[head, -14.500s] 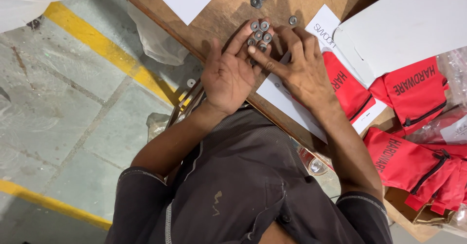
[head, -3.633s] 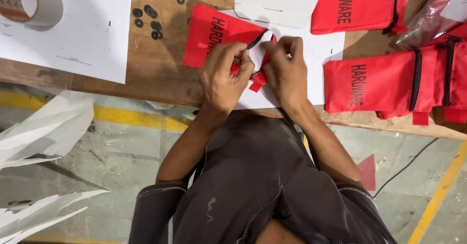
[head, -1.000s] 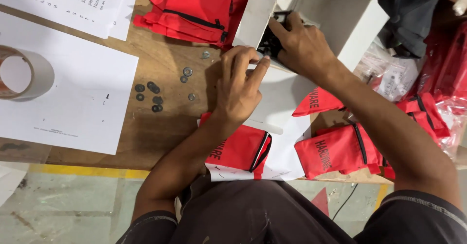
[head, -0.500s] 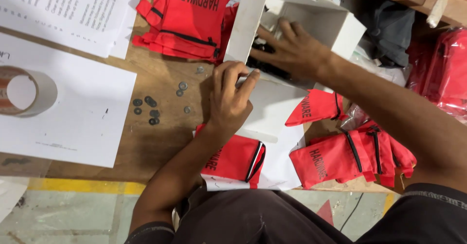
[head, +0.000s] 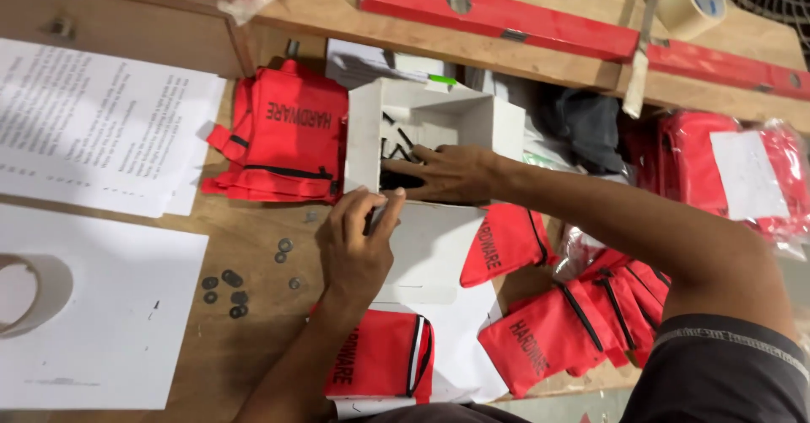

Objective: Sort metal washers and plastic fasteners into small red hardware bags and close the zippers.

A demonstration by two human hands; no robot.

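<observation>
Wooden counter (head: 253, 347) crowded with printed sheets and red zip pouches (head: 287, 140); white cardboard box (head: 422, 123) now at centre, where a second ago only its edge showed. Right hand (head: 447, 172) reached deeper into the box than before, fingers spread over dark screws (head: 396, 145); whether any is pinched, impossible to tell. Left hand (head: 354, 246) curled against the box's front flap, steadying it. Loose dark washers (head: 226, 288) lying apart to the left.

Your bench, counted.
You have two hands, one white box (head: 364, 140), two red levels (head: 498, 11), two tape rolls (head: 693, 5).
</observation>
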